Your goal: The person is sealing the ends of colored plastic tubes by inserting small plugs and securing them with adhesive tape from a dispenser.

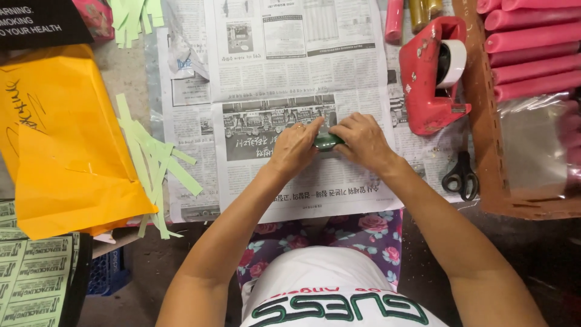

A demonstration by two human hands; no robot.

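Note:
Both my hands meet over a spread newspaper [302, 66]. My left hand [295, 147] and my right hand [362, 140] press together on a small dark green object [327, 142], which shows only between the fingers. Most of it is hidden, so I cannot tell its full shape. My forearms reach in from the lower edge, over a floral cloth [369, 230] on my lap.
A red tape dispenser [431, 75] with a white roll stands right of the newspaper, black scissors [462, 177] below it. A brown tray [478, 121] holds several pink rolls [532, 60]. Orange paper [66, 145] and light green paper strips [154, 160] lie on the left.

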